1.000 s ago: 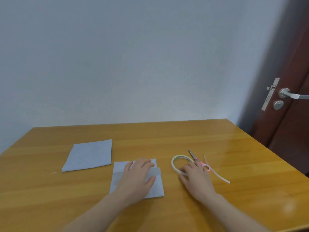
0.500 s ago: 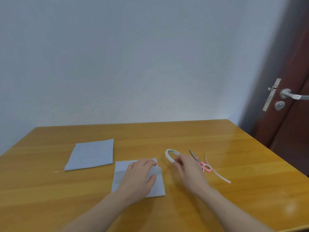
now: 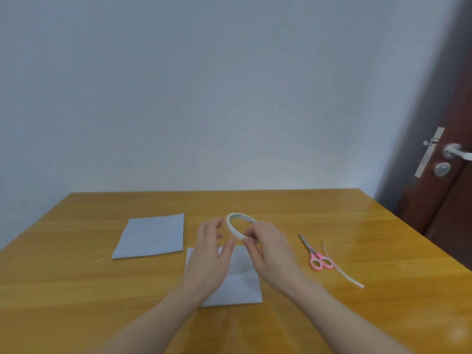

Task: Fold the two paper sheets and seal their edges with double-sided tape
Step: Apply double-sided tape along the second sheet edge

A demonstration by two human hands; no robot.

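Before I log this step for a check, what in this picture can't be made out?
All in the head view:
- Near paper sheet: its middle and fold are hidden under the left hand and right hand.
- Tape roll: its near rim is behind the right hand's fingers; any free end is too small and blurred.
- Door handle: cut off by the right edge.

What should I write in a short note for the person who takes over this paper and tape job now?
Right hand holds the tape roll above the table. Left hand is open beside the roll, over the near sheet.
Far sheet lies folded at the left; whether it is sealed cannot be seen.
Scissors and a cut strip lie at the right.
Left: tape the near sheet.
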